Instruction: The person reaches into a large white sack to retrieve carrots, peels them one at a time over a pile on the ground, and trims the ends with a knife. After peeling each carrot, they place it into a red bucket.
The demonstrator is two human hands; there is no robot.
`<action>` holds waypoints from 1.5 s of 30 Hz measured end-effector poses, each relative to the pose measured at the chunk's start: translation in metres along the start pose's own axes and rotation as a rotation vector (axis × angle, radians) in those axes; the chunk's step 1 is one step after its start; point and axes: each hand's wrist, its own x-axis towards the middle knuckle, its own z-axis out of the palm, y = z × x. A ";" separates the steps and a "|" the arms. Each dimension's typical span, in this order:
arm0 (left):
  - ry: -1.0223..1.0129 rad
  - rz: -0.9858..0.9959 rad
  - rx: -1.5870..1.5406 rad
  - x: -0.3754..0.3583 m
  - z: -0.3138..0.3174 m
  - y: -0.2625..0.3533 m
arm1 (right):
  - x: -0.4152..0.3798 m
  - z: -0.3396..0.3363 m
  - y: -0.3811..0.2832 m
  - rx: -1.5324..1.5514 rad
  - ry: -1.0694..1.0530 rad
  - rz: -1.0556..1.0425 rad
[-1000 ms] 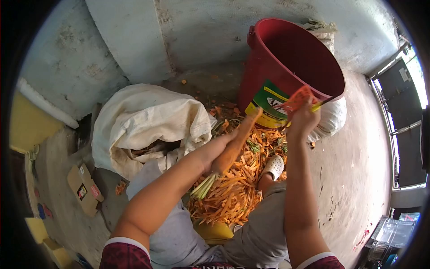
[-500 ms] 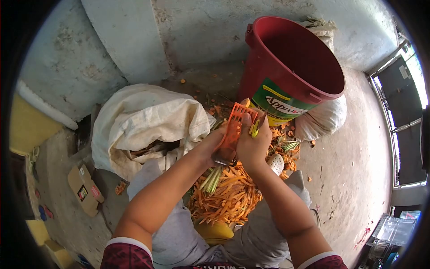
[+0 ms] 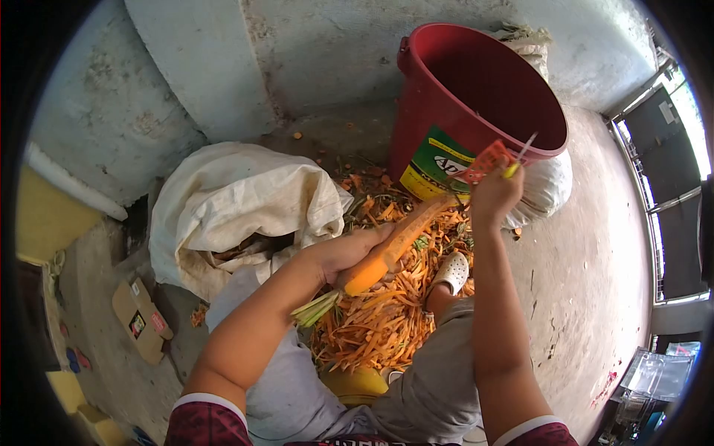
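My left hand [image 3: 355, 251] is closed around a long carrot [image 3: 381, 265]. The carrot lies slanted, its cut green stalks [image 3: 315, 308] toward me and its thin end pointing at the tub. Its surface looks bright and smooth near the stalks, duller farther along. Beyond the thin end, my right hand [image 3: 497, 197] grips an orange peeler [image 3: 485, 160] with a slotted frame. The same hand also holds a small knife [image 3: 512, 170] with a yellow handle, its blade sticking up. The peeler is apart from the carrot. Below lies a heap of orange peelings [image 3: 375, 331].
A tall dark red tub [image 3: 439, 89] stands against the wall ahead. On the left is an open white sack [image 3: 245, 175], with a flattened cardboard box [image 3: 140, 321] nearby. A foot in a pale clog [image 3: 453, 270] rests among the peelings. Another white sack [image 3: 549, 189] sits behind the tub.
My right hand has moved up and right with the peeler and knife, away from my left hand. The carrot, mostly hidden before, now shows along its length.
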 end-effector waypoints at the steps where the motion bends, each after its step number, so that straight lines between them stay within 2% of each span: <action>1: -0.049 -0.030 0.013 -0.004 0.001 -0.003 | 0.007 -0.002 0.002 -0.004 0.033 0.042; 2: -0.100 -0.061 0.028 -0.005 0.003 -0.004 | 0.014 -0.008 0.004 -0.044 0.066 0.093; 3: -0.039 -0.046 0.021 -0.004 0.004 -0.004 | 0.020 -0.014 0.002 -0.085 0.100 0.144; 4: 0.026 -0.028 0.012 -0.003 0.004 -0.004 | 0.023 -0.014 0.004 -0.023 0.099 0.091; 5: 0.094 -0.006 0.000 -0.003 0.004 -0.004 | 0.020 -0.012 0.002 0.160 0.028 0.130; 6: 0.258 0.053 -0.002 -0.001 0.010 0.000 | 0.008 -0.012 -0.021 0.344 -0.049 0.170; 7: 0.250 0.081 -0.057 0.004 0.002 -0.001 | -0.007 -0.011 -0.039 0.530 -0.126 0.213; 11: 0.227 0.158 -0.233 0.018 -0.021 -0.001 | -0.067 -0.011 -0.071 0.267 -0.467 0.000; 13: 0.169 0.220 -0.323 0.015 -0.023 0.000 | -0.091 -0.003 -0.069 0.357 -0.523 0.031; 16: 0.307 0.390 -0.250 0.005 0.001 0.010 | -0.109 -0.008 -0.081 0.392 -0.590 -0.008; 19: 0.510 0.327 -0.162 -0.023 0.039 0.023 | -0.114 -0.008 -0.081 0.308 -0.574 -0.101; 20: 0.472 0.329 -0.196 -0.016 0.030 0.020 | -0.113 -0.010 -0.082 0.279 -0.595 -0.090; 22: 0.396 0.332 -0.264 0.005 0.005 0.011 | -0.112 -0.008 -0.079 0.189 -0.551 -0.079; 25: 0.324 0.207 -0.096 0.010 -0.006 0.012 | -0.104 -0.003 -0.075 0.076 -0.432 -0.053; 27: 0.159 0.176 -0.073 0.015 -0.012 0.003 | -0.081 0.001 -0.065 0.098 -0.366 0.029; 28: 0.074 0.159 -0.061 0.016 -0.013 -0.002 | -0.063 0.003 -0.052 0.012 -0.227 -0.130; 29: 0.064 0.127 -0.047 0.016 -0.012 -0.006 | -0.042 0.005 -0.046 -0.079 -0.161 -0.002; 31: 0.049 0.062 -0.016 0.016 -0.011 -0.011 | -0.008 0.003 -0.014 -0.114 -0.037 0.029; 32: 0.113 0.064 0.124 0.008 -0.006 -0.007 | 0.004 -0.002 -0.006 -0.177 0.035 0.044; 35: 0.205 0.068 0.019 -0.012 0.011 0.005 | 0.029 -0.012 0.026 -0.213 0.191 0.027; 36: 0.164 0.077 -0.030 -0.009 0.003 0.004 | 0.030 -0.015 0.019 -0.187 0.154 0.036; 38: 0.088 0.101 -0.135 0.000 -0.019 0.001 | 0.022 -0.015 -0.001 0.138 0.023 0.148; 42: 0.172 0.191 -0.208 0.008 -0.019 0.006 | -0.018 -0.004 -0.021 0.635 -0.267 0.224; 45: 0.180 0.200 -0.246 0.010 -0.019 0.006 | -0.058 -0.004 -0.056 0.491 -0.442 0.183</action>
